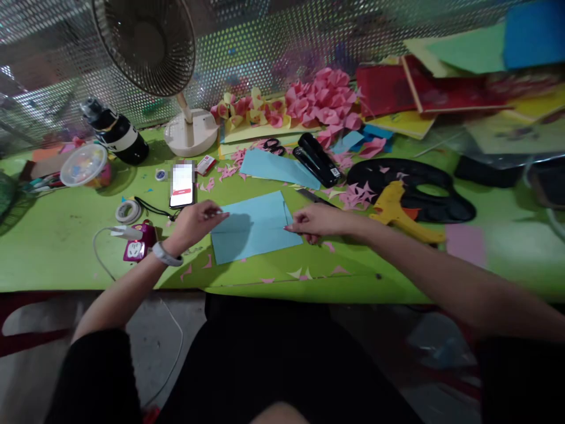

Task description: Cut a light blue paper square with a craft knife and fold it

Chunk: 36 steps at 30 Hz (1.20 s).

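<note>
A light blue sheet of paper (253,238) lies on the green table in front of me, with a crease across it and its right edge slightly lifted. My right hand (315,222) pinches that right edge between thumb and fingers. Over the upper left side of the sheet hovers my left hand (200,219), fingers loosely bent and apart, casting a shadow on the paper. Nothing shows between those fingers. Behind the sheet lie more blue paper (278,168) and a black stapler (318,159). A dark flat blade-like tool (315,197) is just beyond my right hand.
A fan (189,132), bottle (117,135), phone (182,185), tape roll (128,211) and purple power socket (140,241) stand left. Pink paper flowers (322,97) are piled behind. On the right are a yellow glue gun (397,215) and a black palette (459,203). Pink scraps lie scattered.
</note>
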Each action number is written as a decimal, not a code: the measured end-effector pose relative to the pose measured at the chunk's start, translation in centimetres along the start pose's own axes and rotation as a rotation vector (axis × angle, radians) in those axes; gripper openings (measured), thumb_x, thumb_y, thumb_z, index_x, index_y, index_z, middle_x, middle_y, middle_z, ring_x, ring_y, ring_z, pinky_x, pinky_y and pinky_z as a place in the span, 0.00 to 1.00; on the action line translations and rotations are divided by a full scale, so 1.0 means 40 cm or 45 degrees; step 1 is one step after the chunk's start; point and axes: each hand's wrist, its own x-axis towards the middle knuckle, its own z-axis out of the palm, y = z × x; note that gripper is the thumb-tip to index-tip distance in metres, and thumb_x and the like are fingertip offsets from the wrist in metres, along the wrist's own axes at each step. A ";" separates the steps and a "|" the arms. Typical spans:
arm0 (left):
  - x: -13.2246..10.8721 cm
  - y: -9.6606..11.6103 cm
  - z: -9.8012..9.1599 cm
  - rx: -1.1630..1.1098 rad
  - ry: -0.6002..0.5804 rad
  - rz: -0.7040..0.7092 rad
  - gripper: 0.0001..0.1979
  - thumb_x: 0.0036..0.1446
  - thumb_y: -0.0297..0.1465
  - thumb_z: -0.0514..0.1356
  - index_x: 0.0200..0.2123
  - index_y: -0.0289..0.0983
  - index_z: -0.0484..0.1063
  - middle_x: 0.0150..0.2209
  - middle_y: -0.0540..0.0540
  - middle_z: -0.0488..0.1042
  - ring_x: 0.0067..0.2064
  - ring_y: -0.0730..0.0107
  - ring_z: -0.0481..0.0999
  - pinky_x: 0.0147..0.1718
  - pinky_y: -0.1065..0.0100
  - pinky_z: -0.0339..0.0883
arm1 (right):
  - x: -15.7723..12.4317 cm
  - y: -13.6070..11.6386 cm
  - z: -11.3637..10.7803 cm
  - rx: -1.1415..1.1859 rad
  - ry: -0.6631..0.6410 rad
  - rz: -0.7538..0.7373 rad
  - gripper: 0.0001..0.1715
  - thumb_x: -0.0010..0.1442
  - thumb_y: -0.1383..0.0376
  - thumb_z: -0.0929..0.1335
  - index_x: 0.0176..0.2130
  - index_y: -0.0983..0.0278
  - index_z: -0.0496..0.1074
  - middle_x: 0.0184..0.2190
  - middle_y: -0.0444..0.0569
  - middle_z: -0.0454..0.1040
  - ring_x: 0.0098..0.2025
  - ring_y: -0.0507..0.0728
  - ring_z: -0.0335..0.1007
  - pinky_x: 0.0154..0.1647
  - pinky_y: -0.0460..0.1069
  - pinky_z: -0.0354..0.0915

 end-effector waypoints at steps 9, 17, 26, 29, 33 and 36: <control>0.193 0.018 0.174 0.167 -0.022 0.557 0.30 0.51 0.51 0.77 0.48 0.38 0.75 0.55 0.36 0.76 0.61 0.47 0.74 0.62 0.47 0.68 | -0.154 0.185 0.085 -0.778 1.122 0.002 0.26 0.72 0.53 0.63 0.57 0.66 0.75 0.55 0.67 0.77 0.59 0.77 0.71 0.55 0.65 0.67; 0.201 -0.003 0.198 0.054 -0.109 0.534 0.23 0.52 0.45 0.78 0.40 0.38 0.73 0.53 0.37 0.77 0.57 0.50 0.76 0.60 0.51 0.69 | -0.119 0.237 0.108 -0.776 1.168 -0.028 0.28 0.74 0.56 0.59 0.60 0.66 0.76 0.53 0.65 0.78 0.58 0.75 0.72 0.57 0.67 0.68; 0.199 -0.003 0.198 0.013 -0.119 0.542 0.25 0.54 0.44 0.77 0.47 0.37 0.75 0.55 0.36 0.77 0.59 0.50 0.75 0.62 0.50 0.68 | -0.097 0.229 0.119 -0.721 1.205 -0.183 0.28 0.75 0.56 0.58 0.59 0.63 0.79 0.51 0.61 0.78 0.56 0.70 0.73 0.61 0.64 0.69; 0.200 -0.005 0.198 0.013 -0.124 0.564 0.24 0.54 0.44 0.77 0.46 0.37 0.76 0.55 0.36 0.77 0.60 0.51 0.75 0.63 0.51 0.68 | -0.102 0.226 0.114 -0.734 1.182 -0.180 0.27 0.75 0.56 0.58 0.59 0.62 0.79 0.50 0.61 0.79 0.56 0.70 0.73 0.61 0.64 0.68; 0.200 -0.007 0.198 -0.001 -0.120 0.568 0.25 0.54 0.44 0.77 0.47 0.36 0.77 0.56 0.35 0.77 0.60 0.51 0.75 0.62 0.51 0.68 | -0.106 0.223 0.108 -0.759 1.191 -0.199 0.27 0.75 0.57 0.59 0.59 0.62 0.79 0.50 0.61 0.79 0.57 0.70 0.72 0.62 0.65 0.68; 0.199 -0.007 0.199 -0.001 -0.115 0.570 0.25 0.55 0.44 0.77 0.48 0.34 0.77 0.55 0.33 0.77 0.59 0.50 0.75 0.62 0.51 0.68 | -0.106 0.221 0.108 -0.773 1.181 -0.237 0.28 0.75 0.57 0.58 0.58 0.67 0.79 0.50 0.63 0.79 0.56 0.71 0.72 0.61 0.64 0.68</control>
